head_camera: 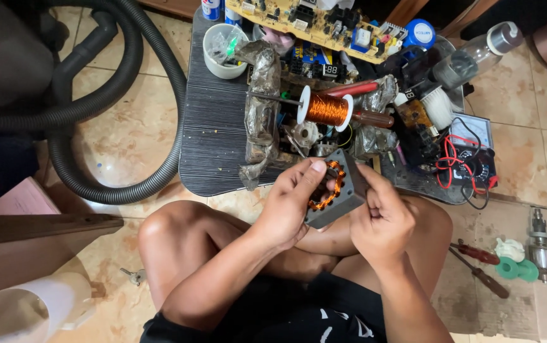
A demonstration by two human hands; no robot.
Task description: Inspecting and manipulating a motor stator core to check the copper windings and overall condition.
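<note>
Both hands grip a square grey metal motor stator wound with glossy copper coils, above the lap: left hand thumb on the winding, right hand clasping its edge, near the ribbed dark counter.

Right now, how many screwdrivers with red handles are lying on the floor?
2. Both lie on the floor to the person's right: one screwdriver near the green and white plastic part, the other screwdriver just below it. More may hide among the clutter on the low table.

I see a spool of shiny orange wire, a white cup and a big grey hose.
</note>
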